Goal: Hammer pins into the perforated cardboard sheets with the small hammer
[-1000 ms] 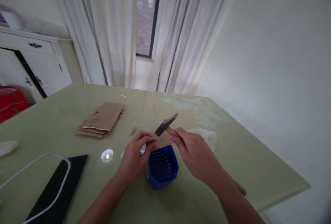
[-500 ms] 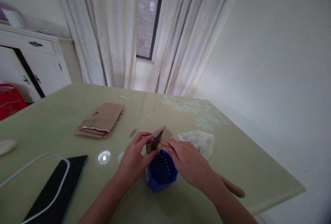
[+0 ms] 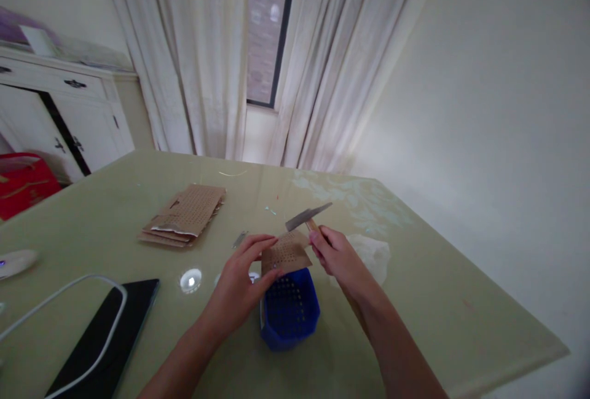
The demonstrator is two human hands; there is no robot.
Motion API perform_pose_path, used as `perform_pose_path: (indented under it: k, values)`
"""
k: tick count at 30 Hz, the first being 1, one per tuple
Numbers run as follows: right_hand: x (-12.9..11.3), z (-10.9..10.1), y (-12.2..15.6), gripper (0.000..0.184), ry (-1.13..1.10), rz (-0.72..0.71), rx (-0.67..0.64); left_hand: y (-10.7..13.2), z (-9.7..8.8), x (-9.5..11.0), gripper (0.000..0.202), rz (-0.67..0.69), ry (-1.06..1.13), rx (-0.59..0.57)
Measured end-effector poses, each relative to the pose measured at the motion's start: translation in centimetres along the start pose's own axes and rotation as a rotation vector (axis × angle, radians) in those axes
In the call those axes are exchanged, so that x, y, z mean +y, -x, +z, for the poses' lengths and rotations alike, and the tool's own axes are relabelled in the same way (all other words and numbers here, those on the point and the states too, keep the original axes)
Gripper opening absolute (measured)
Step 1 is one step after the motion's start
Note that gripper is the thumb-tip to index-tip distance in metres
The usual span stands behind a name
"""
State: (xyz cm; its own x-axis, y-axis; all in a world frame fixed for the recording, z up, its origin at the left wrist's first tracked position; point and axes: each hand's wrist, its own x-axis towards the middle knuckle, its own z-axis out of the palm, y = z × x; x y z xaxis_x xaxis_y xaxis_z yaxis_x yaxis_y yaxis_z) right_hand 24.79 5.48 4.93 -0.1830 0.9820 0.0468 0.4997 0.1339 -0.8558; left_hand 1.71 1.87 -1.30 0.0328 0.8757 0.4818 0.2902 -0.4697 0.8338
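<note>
The pale green surface (image 3: 415,307) takes up most of the room in front of the person, and a small blue basket (image 3: 289,319) with a perforated floor stands on it just ahead of them. Well to the left of the basket lies a dark tablet (image 3: 108,331) with a white cable (image 3: 59,291) looped over it. Beyond the basket and to its left sits a stack of cardboard sheets (image 3: 184,216), and just to its right lies some crumpled plastic (image 3: 375,254). The left hand (image 3: 239,282) pinches a perforated card (image 3: 284,253) by its left edge, holding it slightly tilted over the basket's far rim. The right hand (image 3: 338,257) is clenched round a hammer (image 3: 306,217) high on its wooden handle, close under the head, which hangs in the air just above the card's far edge. The card looks light and thin, stiff enough to keep flat when held by one edge. With so many holes it would likely crease or tear under a careless blow, so a grip at the solid margin seems best. The hammer looks head-heavy for its size, and the grip near the head gives short, controlled taps. The basket looks like light plastic that would skid easily on this glossy top.
</note>
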Motion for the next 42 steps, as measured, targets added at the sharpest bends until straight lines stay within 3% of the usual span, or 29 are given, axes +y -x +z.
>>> perform_pose_path:
  k: [5,9,12,16,18,21,24,26,29,34,42]
  values:
    - [3.8,1.3,-1.4,0.053,-0.266,0.135,0.046,-0.9,-3.6,-1.8,0.034,-0.198,-0.144,0.093]
    - [4.5,1.6,-0.5,0.059,-0.342,0.214,-0.04,-0.7,-6.0,-4.2,0.024,-0.331,-0.456,-0.192]
    - [4.4,1.7,0.1,0.054,-0.37,0.236,-0.079,0.0,-5.8,-5.2,0.018,-0.346,-0.553,-0.318]
    - [4.3,2.0,0.4,0.044,-0.388,0.252,-0.126,0.4,-4.7,-5.4,0.018,-0.272,-0.571,-0.368]
    - [4.2,2.2,0.5,0.041,-0.384,0.245,-0.135,0.2,-4.5,-5.2,0.019,-0.262,-0.608,-0.33]
    - [3.9,2.3,0.6,0.039,-0.368,0.222,-0.122,-0.3,-4.3,-4.5,0.023,-0.261,-0.582,-0.103]
    - [3.5,2.2,0.7,0.041,-0.341,0.211,-0.099,-0.5,-3.5,-3.1,0.029,-0.239,-0.373,0.148]
    - [3.4,2.2,0.8,0.043,-0.331,0.2,-0.094,-0.3,-2.8,-2.0,0.029,-0.215,-0.205,0.222]
    - [3.4,2.3,0.7,0.044,-0.329,0.173,-0.098,0.3,-1.7,-0.8,0.023,-0.155,-0.072,0.178]
    - [3.5,2.3,0.8,0.047,-0.302,0.174,-0.09,0.6,-1.0,-0.3,0.02,-0.115,-0.157,0.06]
    - [3.6,2.3,0.9,0.048,-0.316,0.16,-0.099,0.5,-0.8,0.0,0.018,-0.056,-0.186,0.073]
